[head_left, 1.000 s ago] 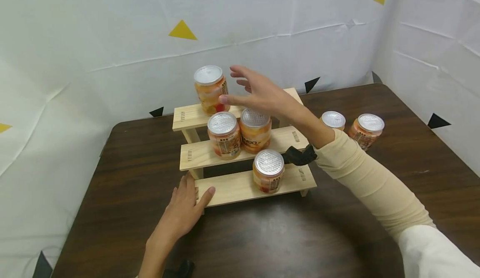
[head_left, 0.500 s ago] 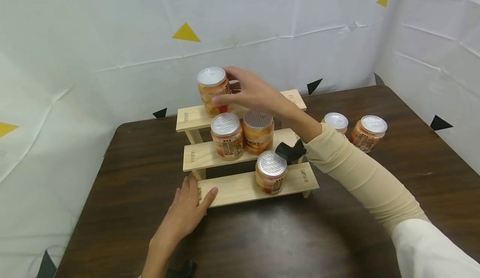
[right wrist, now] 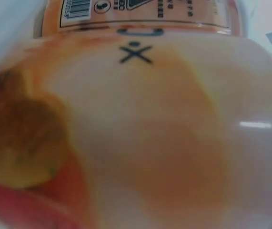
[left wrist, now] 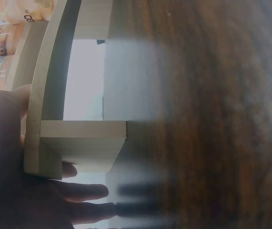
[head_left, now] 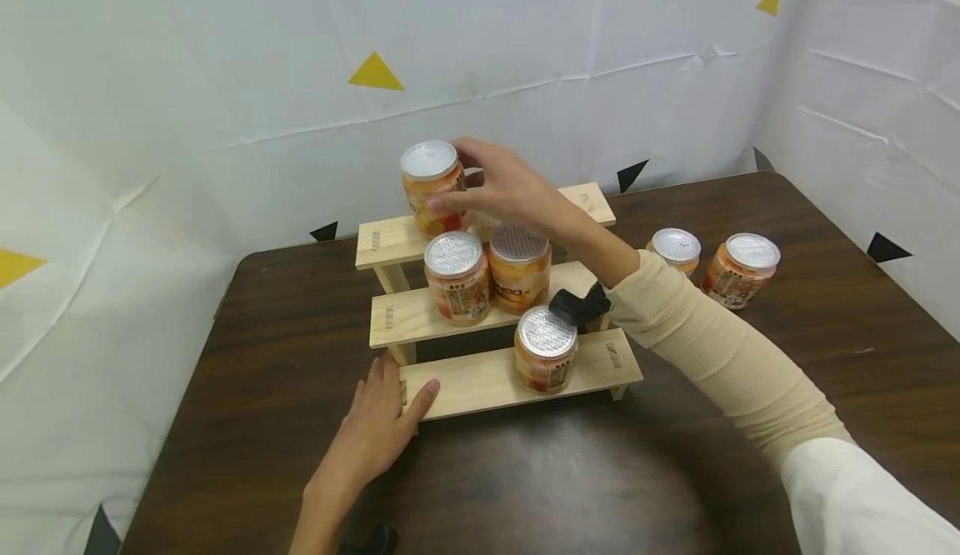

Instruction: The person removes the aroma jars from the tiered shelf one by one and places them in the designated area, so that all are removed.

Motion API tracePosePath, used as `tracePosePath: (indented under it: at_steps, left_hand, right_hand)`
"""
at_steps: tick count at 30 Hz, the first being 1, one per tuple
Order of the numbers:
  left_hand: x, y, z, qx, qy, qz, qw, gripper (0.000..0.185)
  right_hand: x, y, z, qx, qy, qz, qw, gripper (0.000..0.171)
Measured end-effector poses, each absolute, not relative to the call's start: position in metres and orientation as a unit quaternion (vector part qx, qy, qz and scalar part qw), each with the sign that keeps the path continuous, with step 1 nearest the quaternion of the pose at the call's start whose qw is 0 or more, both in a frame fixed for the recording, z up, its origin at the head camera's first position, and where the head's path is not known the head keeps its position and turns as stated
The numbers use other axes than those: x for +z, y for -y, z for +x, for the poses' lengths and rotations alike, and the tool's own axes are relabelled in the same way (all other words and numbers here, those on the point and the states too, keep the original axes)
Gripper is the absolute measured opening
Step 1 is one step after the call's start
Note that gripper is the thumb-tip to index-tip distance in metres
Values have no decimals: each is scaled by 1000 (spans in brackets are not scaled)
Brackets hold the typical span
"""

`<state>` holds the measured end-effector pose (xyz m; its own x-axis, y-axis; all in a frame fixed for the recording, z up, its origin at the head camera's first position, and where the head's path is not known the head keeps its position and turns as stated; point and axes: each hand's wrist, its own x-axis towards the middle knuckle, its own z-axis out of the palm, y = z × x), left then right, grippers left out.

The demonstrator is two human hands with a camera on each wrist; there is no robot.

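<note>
A light wooden three-tier display stand [head_left: 472, 386] stands on the table. My left hand [head_left: 371, 422] holds the left end of its lowest board, thumb on top; in the left wrist view the fingers [left wrist: 85, 192] reach past the board's end and below it. On the top tier, my right hand [head_left: 506, 188] grips an orange-labelled can [head_left: 429, 197] with a silver lid, thumb in front and fingers at its right and back. Two similar cans sit side by side on the middle tier, a left can [head_left: 459, 288] and a right can [head_left: 519, 278].
Another can [head_left: 545, 359] stands on the lowest tier, close under the right wrist's black camera mount [head_left: 577, 307]. Two more cans, one [head_left: 675, 248] partly behind the sleeve and one [head_left: 738, 276] farther right, stand on the dark table [head_left: 525, 488]. White sheeting [head_left: 525, 30] encloses the back and sides.
My right hand has moved left onto the top-tier can and its fingers have come around it. My left hand has stayed on the stand. The head view has shifted slightly.
</note>
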<state>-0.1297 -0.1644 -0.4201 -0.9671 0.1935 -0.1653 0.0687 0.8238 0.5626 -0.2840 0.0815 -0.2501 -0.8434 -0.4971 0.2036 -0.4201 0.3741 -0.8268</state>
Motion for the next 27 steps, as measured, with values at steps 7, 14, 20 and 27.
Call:
tracePosePath:
  at_steps: [7,14,20,27]
  left_hand:
    - [-420,166,-130,285,-951,67,105,103]
    - [-424,168,-133,306,-946,70,82,107]
    - [-420,166,-133,293,-948,71,99,98]
    - [-417,170,-133,276,-953,66,105,97]
  right_hand:
    - [-244,-115,-270,-526,-815,-242,2,73]
    - [-238,-157,-254,-534,-819,-207,-36,65]
    - [-237,-197,-231,-517,-839,-160,-52,65]
    - [-241,-226,-211,-490,-862,-122,-50,71]
